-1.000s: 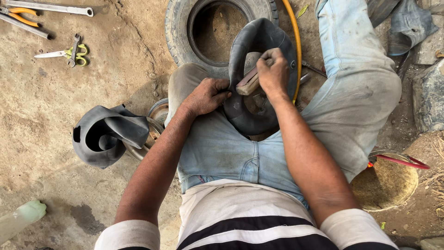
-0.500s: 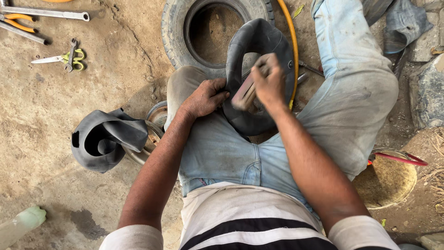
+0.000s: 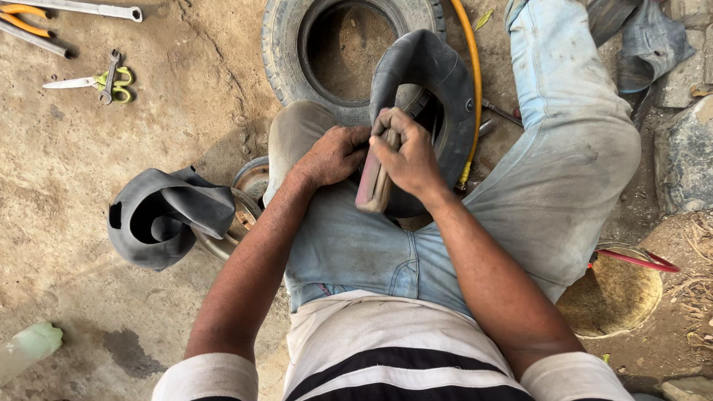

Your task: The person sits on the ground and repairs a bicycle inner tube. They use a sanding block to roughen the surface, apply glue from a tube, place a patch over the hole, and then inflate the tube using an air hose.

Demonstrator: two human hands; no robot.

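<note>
Hands (image 3: 371,156) on black inner tube (image 3: 438,82), lap-level.

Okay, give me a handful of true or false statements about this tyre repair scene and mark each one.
1. The right hand grips a flat block-like tool. True.
2. The left hand rests on the black inner tube across the lap. True.
3. The scissors lie on the person's knee. False: they lie on the dirt floor, top left.
4. The tyre leans upright against a wall. False: it lies flat on the ground.
5. A yellow hose runs beside the inner tube. True.
</note>
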